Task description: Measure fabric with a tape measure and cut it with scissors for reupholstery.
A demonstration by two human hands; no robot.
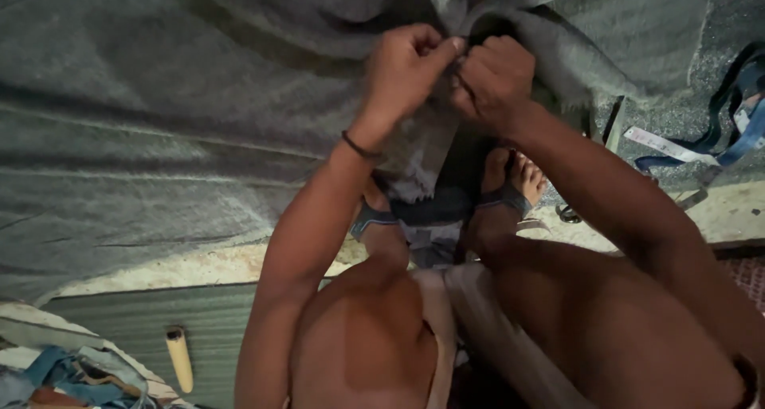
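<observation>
Most of the view is filled by a big grey-green felt-like cloth [159, 122], which hangs in folds across the top and the left and runs down to the floor [215, 262]. Both hands meet at a bunched edge of this cloth near the top centre. On that edge the left hand [406, 66] is curled, its fingers [434, 46] pressed together and pinching a fold of the fabric, a dark band [360, 148] round its wrist. Just beside it, touching, the right hand [496, 78] is closed in a fist on the same fold, its fingers [478, 62] tucked into the cloth. Below the hands lie the person's bare knees and feet in blue-strapped sandals [506, 195]. Blue straps [737, 134] and a white tape [665, 144] lie at the right. A small pale cylinder [179, 359] rests on the floor at lower left, well apart.
</observation>
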